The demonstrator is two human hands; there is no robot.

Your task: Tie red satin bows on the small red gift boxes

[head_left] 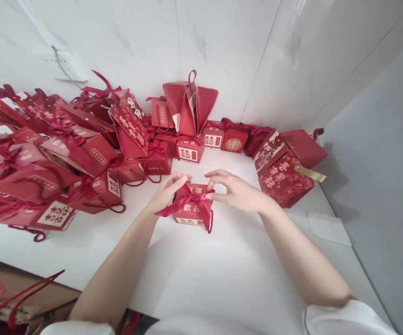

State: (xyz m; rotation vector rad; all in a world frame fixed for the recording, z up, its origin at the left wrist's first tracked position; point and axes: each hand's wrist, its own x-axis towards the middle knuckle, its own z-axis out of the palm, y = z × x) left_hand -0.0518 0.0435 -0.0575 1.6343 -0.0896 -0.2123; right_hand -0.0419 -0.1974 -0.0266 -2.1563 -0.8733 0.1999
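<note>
A small red gift box (191, 215) with white and gold Chinese characters stands on the white table in front of me. A dark red ribbon (183, 203) is tied in a bow across its top, one tail trailing to the left and another down the front. My left hand (169, 190) is at the box's left side, thumb and fingers closed on the ribbon's left loop. On the right, my right hand (232, 190) pinches the ribbon by the knot between thumb and index finger. A twisted red cord handle (210, 222) hangs at the box's right side.
Many red gift boxes (93, 151) are heaped on the left. More boxes (234, 139) line the marble-patterned wall, with a taller folded box (191, 107) on top. Larger red boxes (287, 177) stand at right. A white card (328, 228) lies by the table's right edge.
</note>
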